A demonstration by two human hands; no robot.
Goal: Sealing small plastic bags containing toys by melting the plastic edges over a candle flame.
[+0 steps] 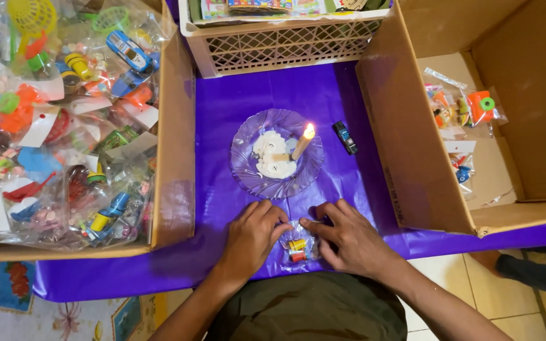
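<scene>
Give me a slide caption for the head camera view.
Both hands press a small toy bag flat beside a lit candle.

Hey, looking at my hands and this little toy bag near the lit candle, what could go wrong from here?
1. The lit candle leans in its glass plate just beyond your left hand and right hand; reaching forward might singe a hand or tip it.
2. The small plastic toy bag could melt if brought too near the flame.
3. The purple plastic table cover might scorch if the candle falls.

clear toy packet (pixel 298 247) at table edge, bagged toys (pixel 64 126) filling left box, few in right box (pixel 466 110)
</scene>
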